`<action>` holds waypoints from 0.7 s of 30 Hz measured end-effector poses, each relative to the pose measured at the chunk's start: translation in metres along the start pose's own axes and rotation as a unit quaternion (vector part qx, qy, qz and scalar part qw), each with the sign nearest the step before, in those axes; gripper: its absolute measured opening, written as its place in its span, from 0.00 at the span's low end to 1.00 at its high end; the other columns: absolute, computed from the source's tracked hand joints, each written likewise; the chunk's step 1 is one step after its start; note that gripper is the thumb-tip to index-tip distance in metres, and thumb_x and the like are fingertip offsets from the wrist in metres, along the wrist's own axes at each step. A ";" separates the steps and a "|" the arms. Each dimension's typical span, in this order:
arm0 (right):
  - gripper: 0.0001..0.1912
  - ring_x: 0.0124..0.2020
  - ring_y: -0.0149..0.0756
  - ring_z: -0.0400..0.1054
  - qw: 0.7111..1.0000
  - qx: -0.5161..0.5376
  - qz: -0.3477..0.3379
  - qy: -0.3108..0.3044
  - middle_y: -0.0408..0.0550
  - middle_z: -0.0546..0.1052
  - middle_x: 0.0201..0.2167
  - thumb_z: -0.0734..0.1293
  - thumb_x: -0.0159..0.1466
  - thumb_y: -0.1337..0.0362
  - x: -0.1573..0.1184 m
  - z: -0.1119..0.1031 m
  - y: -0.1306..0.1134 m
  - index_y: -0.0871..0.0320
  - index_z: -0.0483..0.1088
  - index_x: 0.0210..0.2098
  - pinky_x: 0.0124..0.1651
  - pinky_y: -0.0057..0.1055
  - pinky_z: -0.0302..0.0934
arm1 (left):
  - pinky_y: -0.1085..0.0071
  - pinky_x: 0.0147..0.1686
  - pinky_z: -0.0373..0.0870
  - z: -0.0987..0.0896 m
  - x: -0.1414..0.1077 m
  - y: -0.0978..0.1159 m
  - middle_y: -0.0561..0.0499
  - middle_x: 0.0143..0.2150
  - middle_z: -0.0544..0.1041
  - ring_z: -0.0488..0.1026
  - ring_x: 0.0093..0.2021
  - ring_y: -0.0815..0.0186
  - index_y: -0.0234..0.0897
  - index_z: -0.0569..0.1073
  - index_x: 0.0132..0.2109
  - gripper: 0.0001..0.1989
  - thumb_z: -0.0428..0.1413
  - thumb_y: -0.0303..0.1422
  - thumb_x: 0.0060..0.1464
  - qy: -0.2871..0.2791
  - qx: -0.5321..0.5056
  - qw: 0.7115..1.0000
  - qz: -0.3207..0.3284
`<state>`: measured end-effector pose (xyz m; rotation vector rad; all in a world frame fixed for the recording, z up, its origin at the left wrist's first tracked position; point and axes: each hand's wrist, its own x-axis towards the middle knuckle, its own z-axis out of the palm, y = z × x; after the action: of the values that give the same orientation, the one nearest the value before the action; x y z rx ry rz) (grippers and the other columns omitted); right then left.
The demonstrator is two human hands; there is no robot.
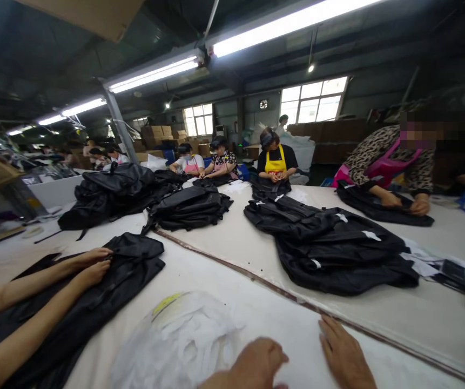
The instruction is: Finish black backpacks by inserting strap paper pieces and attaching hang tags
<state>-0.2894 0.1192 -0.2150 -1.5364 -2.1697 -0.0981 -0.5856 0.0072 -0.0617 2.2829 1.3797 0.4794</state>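
Observation:
My left hand (258,359) is at the bottom edge of the view, just right of a clear plastic bag (183,340) of white pieces with a yellow strip on it. Its fingers are bent loosely, with a gap to the thumb, and I see nothing in it. Flat on the white tabletop (292,329) lies my right hand (345,354), fingers stretched out and nothing held. Both wrists are cut off by the frame.
On the left, a co-worker's hands (92,265) work on a black garment (135,254). Black piles (333,243) with white tags lie across a brown seam (252,275). Several people sit or stand at the far side, one in a yellow apron (276,160).

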 end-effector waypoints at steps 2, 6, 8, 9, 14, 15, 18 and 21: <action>0.23 0.57 0.52 0.66 1.000 -0.007 -0.014 0.013 0.53 0.72 0.57 0.58 0.63 0.57 -0.002 0.003 0.004 0.55 0.72 0.53 0.55 0.49 0.63 | 0.61 0.56 0.66 -0.049 0.029 -0.022 0.44 0.58 0.70 0.66 0.57 0.56 0.42 0.68 0.58 0.26 0.59 0.38 0.53 0.007 0.025 1.000 0.005; 0.22 0.55 0.54 0.69 0.999 -0.021 -0.031 0.024 0.52 0.74 0.55 0.60 0.60 0.57 0.000 0.009 0.012 0.53 0.74 0.51 0.51 0.49 0.67 | 0.66 0.55 0.66 -0.155 0.085 -0.097 0.46 0.53 0.76 0.72 0.53 0.59 0.39 0.74 0.53 0.20 0.57 0.36 0.52 0.025 0.115 0.988 -0.103; 0.22 0.54 0.55 0.69 0.999 -0.030 -0.035 0.020 0.53 0.74 0.54 0.60 0.60 0.58 0.001 0.012 0.015 0.54 0.74 0.51 0.49 0.49 0.68 | 0.64 0.53 0.67 -0.201 0.109 -0.150 0.41 0.51 0.77 0.73 0.51 0.57 0.33 0.74 0.52 0.19 0.56 0.35 0.54 0.049 0.136 0.975 -0.169; 0.23 0.53 0.55 0.70 0.999 -0.035 -0.038 0.018 0.53 0.74 0.54 0.61 0.59 0.57 0.001 0.013 0.017 0.54 0.74 0.51 0.48 0.49 0.69 | 0.63 0.53 0.67 -0.220 0.119 -0.177 0.38 0.52 0.76 0.73 0.52 0.55 0.30 0.74 0.52 0.19 0.55 0.34 0.55 0.063 0.146 0.967 -0.197; 0.23 0.53 0.53 0.70 0.996 -0.071 -0.051 -0.008 0.53 0.74 0.55 0.61 0.59 0.57 0.000 0.012 0.023 0.57 0.75 0.50 0.48 0.47 0.69 | 0.62 0.54 0.62 -0.292 0.166 -0.299 0.32 0.53 0.74 0.70 0.54 0.53 0.24 0.71 0.54 0.20 0.53 0.33 0.58 0.120 0.192 0.929 -0.293; 0.24 0.53 0.53 0.70 0.995 -0.079 -0.052 -0.016 0.53 0.73 0.55 0.61 0.59 0.57 0.000 0.011 0.023 0.57 0.75 0.51 0.48 0.46 0.70 | 0.60 0.54 0.61 -0.301 0.175 -0.318 0.31 0.52 0.74 0.70 0.53 0.52 0.23 0.70 0.54 0.21 0.53 0.34 0.58 0.128 0.200 0.922 -0.307; 0.24 0.55 0.53 0.68 0.994 -0.091 -0.058 -0.037 0.51 0.72 0.57 0.61 0.59 0.56 -0.002 0.007 0.023 0.57 0.75 0.52 0.50 0.47 0.69 | 0.57 0.56 0.58 -0.321 0.203 -0.368 0.30 0.55 0.71 0.66 0.55 0.50 0.21 0.68 0.56 0.23 0.53 0.35 0.58 0.152 0.220 0.906 -0.327; 0.24 0.58 0.53 0.66 0.992 -0.091 -0.062 -0.053 0.50 0.69 0.59 0.62 0.60 0.56 -0.004 0.003 0.023 0.56 0.74 0.53 0.53 0.48 0.67 | 0.52 0.59 0.52 -0.327 0.229 -0.410 0.29 0.60 0.64 0.57 0.61 0.47 0.20 0.64 0.58 0.26 0.53 0.35 0.58 0.174 0.236 0.900 -0.322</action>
<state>-0.2682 0.1252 -0.2246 -1.5343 -2.3964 -0.2688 -0.9518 0.4403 0.0176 1.9283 2.5377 0.3606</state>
